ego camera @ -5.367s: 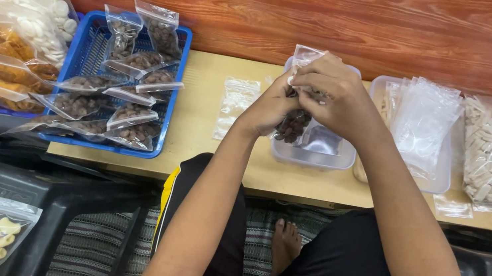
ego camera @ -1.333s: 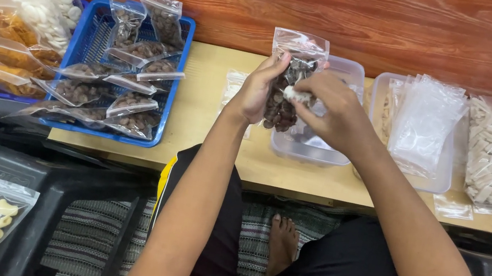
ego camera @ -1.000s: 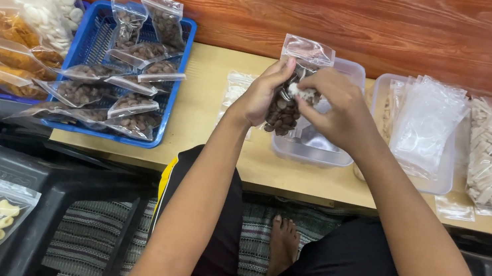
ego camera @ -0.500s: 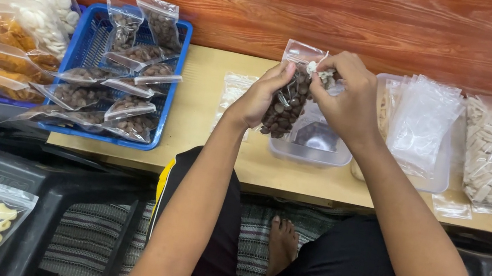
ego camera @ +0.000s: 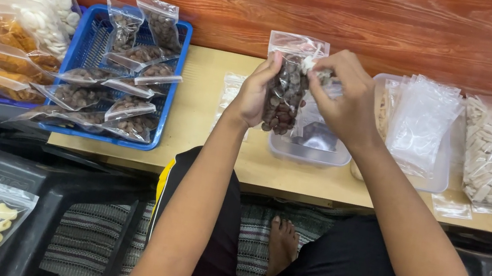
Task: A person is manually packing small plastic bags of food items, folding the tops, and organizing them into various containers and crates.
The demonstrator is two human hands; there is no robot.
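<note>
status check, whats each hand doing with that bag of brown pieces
Left hand grips the small clear plastic bag of dark brown pieces by its side. Right hand pinches its top edge. Bag held upright above the clear plastic tub. Nothing in the way.

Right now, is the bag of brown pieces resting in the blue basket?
No, both hands, left hand and right hand, hold the bag above the clear tub, apart from the blue basket.

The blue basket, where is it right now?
In the head view the blue basket sits on the left part of the wooden bench, full of small bags of dark pieces, left of the left hand.
</note>
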